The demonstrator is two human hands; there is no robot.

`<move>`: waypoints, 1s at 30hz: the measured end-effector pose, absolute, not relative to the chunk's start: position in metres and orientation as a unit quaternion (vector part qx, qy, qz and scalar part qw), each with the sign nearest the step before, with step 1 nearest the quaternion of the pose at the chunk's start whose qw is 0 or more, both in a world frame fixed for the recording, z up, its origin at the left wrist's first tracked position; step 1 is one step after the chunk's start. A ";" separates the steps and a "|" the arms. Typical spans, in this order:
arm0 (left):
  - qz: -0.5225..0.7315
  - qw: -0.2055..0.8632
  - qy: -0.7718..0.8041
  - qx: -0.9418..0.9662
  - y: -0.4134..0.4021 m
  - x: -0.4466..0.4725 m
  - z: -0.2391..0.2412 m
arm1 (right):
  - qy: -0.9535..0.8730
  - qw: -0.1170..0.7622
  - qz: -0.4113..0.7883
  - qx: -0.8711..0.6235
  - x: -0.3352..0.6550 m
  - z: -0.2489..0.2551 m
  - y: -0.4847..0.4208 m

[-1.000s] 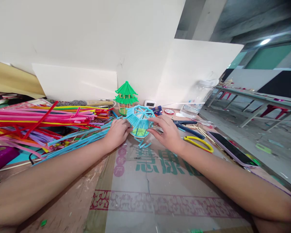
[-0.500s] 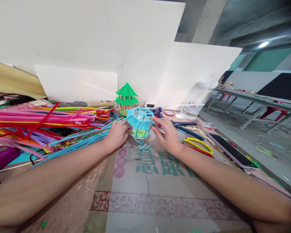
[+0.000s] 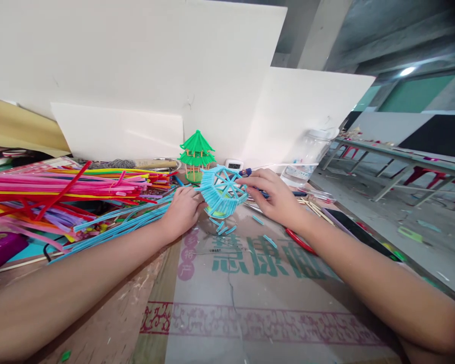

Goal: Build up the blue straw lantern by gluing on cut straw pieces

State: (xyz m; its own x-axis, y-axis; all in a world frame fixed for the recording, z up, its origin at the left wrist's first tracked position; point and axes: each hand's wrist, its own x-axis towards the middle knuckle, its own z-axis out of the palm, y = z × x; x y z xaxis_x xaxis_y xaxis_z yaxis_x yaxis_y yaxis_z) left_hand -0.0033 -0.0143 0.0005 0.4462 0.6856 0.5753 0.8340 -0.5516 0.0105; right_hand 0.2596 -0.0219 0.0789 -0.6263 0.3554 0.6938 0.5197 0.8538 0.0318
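Observation:
A small pavilion model (image 3: 218, 199) of light blue pipe cleaner pieces, with a spoked open top, is tilted toward me, so its roof mostly hides the light green base. My left hand (image 3: 184, 212) is closed, its thumb and fingertips gripping the model's left lower side. From the right, my right hand (image 3: 273, 196) pinches the roof rim between thumb and fingers. Short cut blue pipe cleaner pieces (image 3: 222, 227) lie just below the model, and two more (image 3: 270, 240) are under my right hand.
Behind stands a green tiered pagoda model (image 3: 197, 156) beside a white digital timer (image 3: 234, 165). Bundled colourful pipe cleaners (image 3: 60, 186) fill the left. On the right are red-handled pliers (image 3: 300, 241), partly covered by my forearm, a phone (image 3: 358, 232) and a clear water bottle (image 3: 307, 156).
The model has tipped toward me and shifted slightly right, showing more of its spoked top. My right hand has moved up and right, uncovering loose blue pieces and covering the yellow handle.

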 end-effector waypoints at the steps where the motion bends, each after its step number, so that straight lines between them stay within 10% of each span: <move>1: -0.268 0.141 -0.453 -0.839 -0.014 -0.003 0.000 | -0.905 0.334 -0.119 -0.236 0.261 0.080 -0.022; 21: -0.281 0.127 -0.445 -0.841 -0.017 -0.002 0.002 | -0.823 0.418 0.235 -0.304 0.252 0.096 -0.046; 30: -0.284 0.101 -0.446 -0.843 -0.015 -0.003 0.000 | -0.829 0.332 0.150 -0.424 0.270 0.110 -0.035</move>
